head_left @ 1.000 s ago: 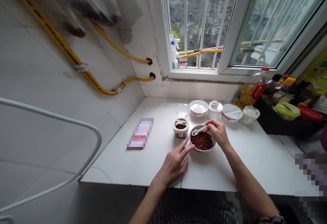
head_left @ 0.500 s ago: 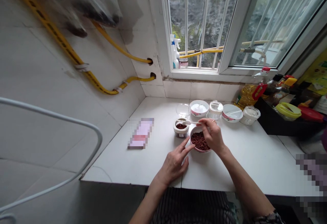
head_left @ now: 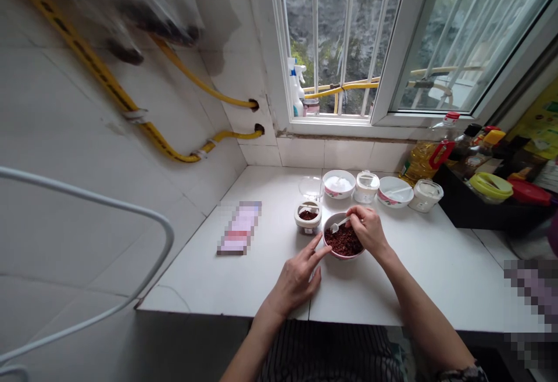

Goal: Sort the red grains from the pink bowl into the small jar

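My left hand (head_left: 299, 277), fingers spread, touches the bowl (head_left: 330, 222) of dark-red bits, near the open jar (head_left: 307, 225). The spoon (head_left: 335, 228), over that jar moments ago, now dips toward the bowl, pinched by my right hand (head_left: 368, 229); scooping seems centred there again.

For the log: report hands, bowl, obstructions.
Right hand holds white spoon at bowl. Left hand at bowl's left side. Dark red flakes inside. Open jar beside bowl, clear of spoon.

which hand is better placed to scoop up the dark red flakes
Likely the right hand: it holds the small white spoon over the flakes, while the left hand touches the round white bowl.
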### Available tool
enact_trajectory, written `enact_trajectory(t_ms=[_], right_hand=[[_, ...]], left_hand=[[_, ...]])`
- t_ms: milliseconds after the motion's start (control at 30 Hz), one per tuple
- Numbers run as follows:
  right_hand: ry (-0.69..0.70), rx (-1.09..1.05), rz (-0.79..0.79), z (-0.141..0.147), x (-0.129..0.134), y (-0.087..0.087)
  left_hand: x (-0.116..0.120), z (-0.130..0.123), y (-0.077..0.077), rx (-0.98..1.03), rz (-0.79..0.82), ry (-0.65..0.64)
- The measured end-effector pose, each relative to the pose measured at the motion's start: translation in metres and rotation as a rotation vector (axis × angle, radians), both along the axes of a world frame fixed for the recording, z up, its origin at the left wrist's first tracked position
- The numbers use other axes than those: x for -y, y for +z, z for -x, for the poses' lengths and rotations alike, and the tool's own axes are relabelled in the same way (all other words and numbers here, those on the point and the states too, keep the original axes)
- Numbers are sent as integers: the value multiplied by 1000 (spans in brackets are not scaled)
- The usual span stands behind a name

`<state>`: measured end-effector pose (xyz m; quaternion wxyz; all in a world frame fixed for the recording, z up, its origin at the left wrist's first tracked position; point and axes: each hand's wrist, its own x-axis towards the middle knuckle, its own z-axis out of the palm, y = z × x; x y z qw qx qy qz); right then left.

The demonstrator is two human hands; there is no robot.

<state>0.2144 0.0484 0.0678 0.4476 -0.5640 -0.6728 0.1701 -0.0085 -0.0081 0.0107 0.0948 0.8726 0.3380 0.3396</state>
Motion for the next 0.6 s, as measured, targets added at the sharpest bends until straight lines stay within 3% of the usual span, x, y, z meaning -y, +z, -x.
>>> enact_trajectory(t_ms=[233, 600], right_hand=[[39, -309, 183, -6, 0, 8], [48, -376, 234, -9, -3, 6]], left_hand=[[1, 0, 1, 2, 0, 2], [0, -1, 0, 6, 1, 3]])
